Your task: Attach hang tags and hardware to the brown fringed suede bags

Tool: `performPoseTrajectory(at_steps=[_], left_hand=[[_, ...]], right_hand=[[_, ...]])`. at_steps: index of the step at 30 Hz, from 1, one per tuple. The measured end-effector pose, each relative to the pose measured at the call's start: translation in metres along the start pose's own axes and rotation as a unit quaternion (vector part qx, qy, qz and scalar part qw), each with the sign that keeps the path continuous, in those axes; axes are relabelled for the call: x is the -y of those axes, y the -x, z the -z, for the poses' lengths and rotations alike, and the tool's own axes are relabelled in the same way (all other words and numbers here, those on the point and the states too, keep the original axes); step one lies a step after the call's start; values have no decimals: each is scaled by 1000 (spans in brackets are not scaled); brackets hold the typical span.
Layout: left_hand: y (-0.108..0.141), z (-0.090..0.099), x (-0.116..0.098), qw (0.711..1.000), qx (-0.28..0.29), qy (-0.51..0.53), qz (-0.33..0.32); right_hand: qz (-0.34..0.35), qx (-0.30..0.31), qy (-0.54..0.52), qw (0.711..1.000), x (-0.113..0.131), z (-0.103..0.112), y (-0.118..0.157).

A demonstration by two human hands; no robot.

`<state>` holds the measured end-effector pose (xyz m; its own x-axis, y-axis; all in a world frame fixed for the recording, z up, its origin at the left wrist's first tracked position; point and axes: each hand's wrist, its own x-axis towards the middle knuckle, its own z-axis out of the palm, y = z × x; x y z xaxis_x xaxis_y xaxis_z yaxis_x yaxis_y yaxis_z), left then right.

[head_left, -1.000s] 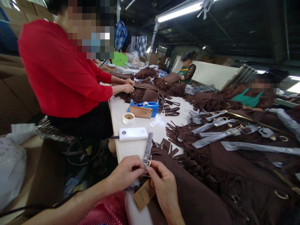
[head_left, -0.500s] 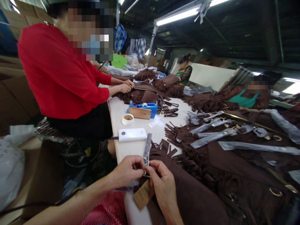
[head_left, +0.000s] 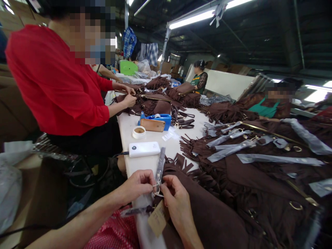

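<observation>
String (head_left: 155, 192) sits pinched by your left hand (head_left: 142, 183) and right hand (head_left: 177, 197), brown tag (head_left: 157, 218) dangling just below! Dark bag (head_left: 207, 204) crowds your right side; bare white table (head_left: 140, 165) opens ahead of your left, its edge near that wrist.

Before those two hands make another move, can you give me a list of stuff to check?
1. Left hand pinching the thin white cord: ok, thumb and finger are together on it.
2. Right hand gripping the cord too: cannot tell; its fingertips are right beside it, but the grip is partly hidden.
3. Brown tag in sight: ok, just below the hands, partly covered by the right one.
4. Cord tied in a knot: cannot tell, too small and covered by fingers.
5. White device out of the way: ok, on the table beyond the hands.
6. Co-worker's hands apart from these two: ok, farther up the table.
</observation>
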<state>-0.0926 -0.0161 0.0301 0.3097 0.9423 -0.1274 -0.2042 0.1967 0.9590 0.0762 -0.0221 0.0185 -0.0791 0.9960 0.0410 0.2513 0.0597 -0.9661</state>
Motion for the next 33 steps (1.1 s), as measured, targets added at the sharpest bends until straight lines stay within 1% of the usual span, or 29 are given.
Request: performPoseTrajectory(at_steps=[3,5,8,11,13,15,16,18,20,22,24,25,26,27,30,31,33], left_hand=[[-1,-4,0,999,12,40,-2],[-3,-5,2,998,12,65,-1],[-7,-4,4,995,9,103,9],[-8,-2,6,990,17,141,24],[-8,0,6,986,19,162,27],[-8,3,6,983,14,181,24],[-8,5,5,982,11,190,22],[-7,8,4,978,11,206,19],[-5,10,2,976,16,216,19],[-3,11,0,975,21,219,13],[-1,11,-3,977,20,211,-3],[0,10,-5,980,17,198,-16],[0,9,-6,983,15,180,-28],[-1,8,-8,986,15,162,-38],[-2,6,-11,992,23,113,-50],[-1,5,-11,994,29,97,-47],[3,4,-12,997,37,42,-46]], right_hand=[[-19,48,1,999,5,5,4],[1,88,12,996,6,12,11],[98,156,53,981,4,24,24],[194,200,141,950,-4,28,35],[239,183,201,932,-9,25,38],[267,151,227,924,-12,20,38],[275,141,225,924,-13,19,37],[265,128,190,936,-13,17,34],[227,110,141,957,-14,17,32],[162,69,106,979,-17,18,31],[100,35,91,990,-22,18,30],[85,30,91,992,-24,18,30],[89,36,95,991,-25,18,30],[108,49,107,987,-24,18,30],[200,69,176,961,-18,19,30],[222,64,205,951,-14,18,30],[242,45,257,934,-7,16,29]])
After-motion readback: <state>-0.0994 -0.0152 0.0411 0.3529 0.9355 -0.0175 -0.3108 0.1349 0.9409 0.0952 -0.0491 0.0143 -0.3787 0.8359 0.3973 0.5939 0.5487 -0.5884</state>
